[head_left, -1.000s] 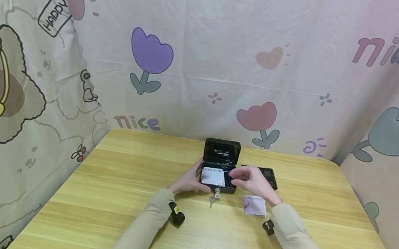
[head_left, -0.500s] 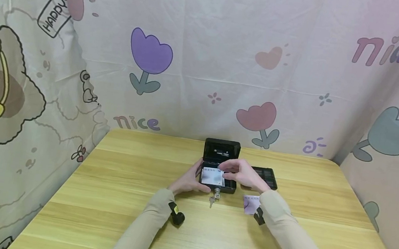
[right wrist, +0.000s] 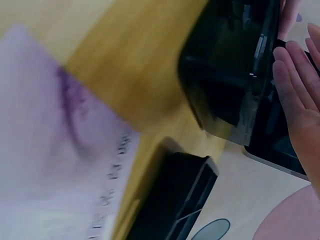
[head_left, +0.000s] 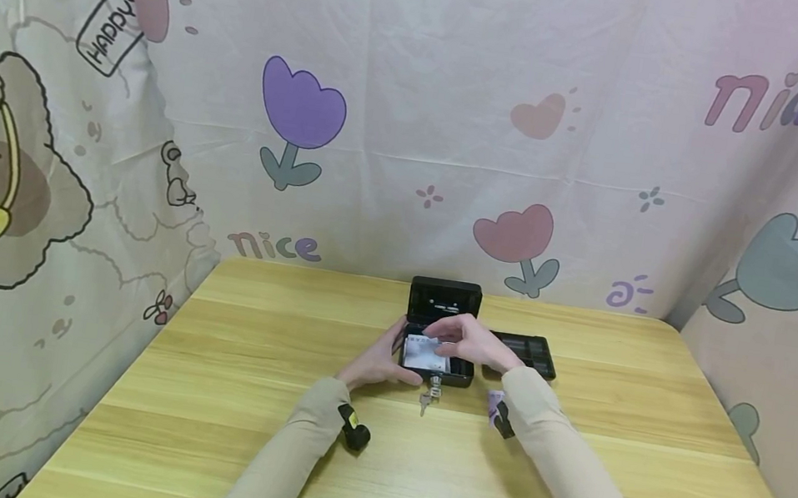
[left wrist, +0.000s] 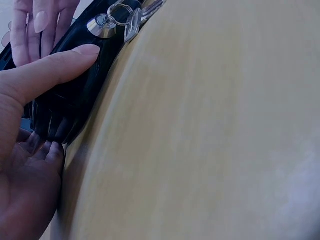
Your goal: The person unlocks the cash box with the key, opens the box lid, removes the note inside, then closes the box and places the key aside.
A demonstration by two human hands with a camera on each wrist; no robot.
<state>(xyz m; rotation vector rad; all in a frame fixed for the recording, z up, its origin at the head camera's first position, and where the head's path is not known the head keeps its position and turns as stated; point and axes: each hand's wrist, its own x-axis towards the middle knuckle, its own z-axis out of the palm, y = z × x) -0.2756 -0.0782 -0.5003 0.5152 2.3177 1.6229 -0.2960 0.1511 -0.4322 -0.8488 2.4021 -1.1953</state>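
Left hand (head_left: 384, 365) grips cash box (head_left: 457, 380) near far edge of tabletop (head_left: 302, 291); banknotes (head_left: 423, 356) lie beneath fingers (head_left: 445, 324) of right hand (head_left: 474, 342); pinch not determinable.

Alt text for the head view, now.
A person's left hand holds an open black box on a wooden table, right hand over the pale notes inside. A key is at its front lock; a black tray and a partly hidden purple note lie to its right.

"HAPPY" (head_left: 110, 32) and "nice" (head_left: 776, 102) (twice) — on patterned cloth (head_left: 416, 117)
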